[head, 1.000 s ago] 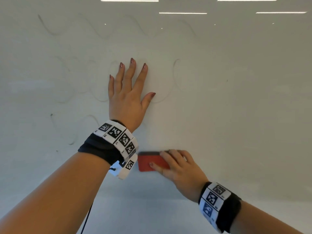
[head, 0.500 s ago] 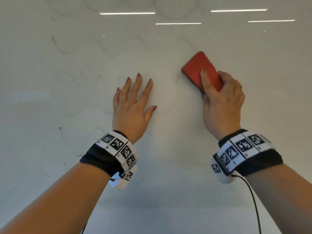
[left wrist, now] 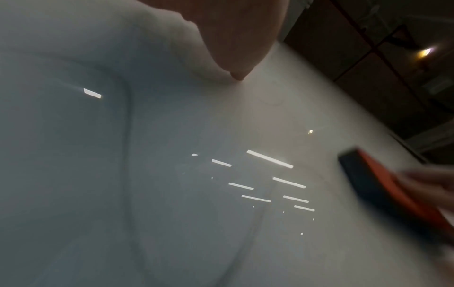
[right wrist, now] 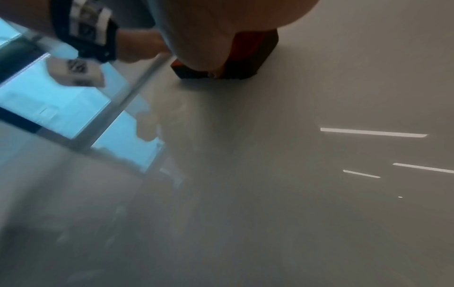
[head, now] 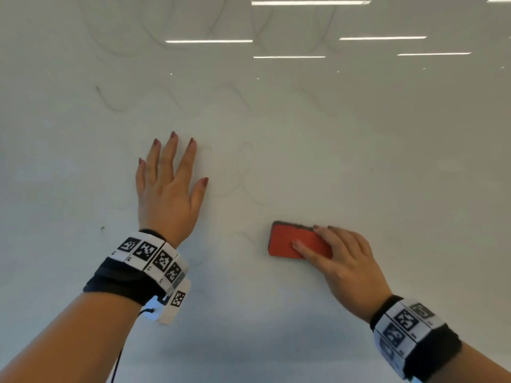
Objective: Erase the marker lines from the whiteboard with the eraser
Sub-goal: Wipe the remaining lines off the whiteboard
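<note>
A white whiteboard (head: 359,161) fills the head view, with faint grey wavy marker lines (head: 110,102) across its upper and left parts. My right hand (head: 340,261) grips a red eraser (head: 287,241) with a dark felt face and holds it flat on the board at lower centre-right. The eraser (left wrist: 393,194) shows blurred at the right of the left wrist view, and the eraser (right wrist: 250,56) sits under my palm in the right wrist view. My left hand (head: 168,186) lies flat on the board, fingers straight and spread, left of the eraser.
Ceiling light strips (head: 309,2) reflect in the glossy board. A faint loop of marker (head: 246,175) lies between my left thumb and the eraser. A small dark speck (head: 103,228) sits left of my left wrist. Windows (right wrist: 61,108) show beyond the board's edge.
My right hand swept the eraser from low centre up to the upper right, then back down to lower centre-right. The left hand stayed flat on the board.
</note>
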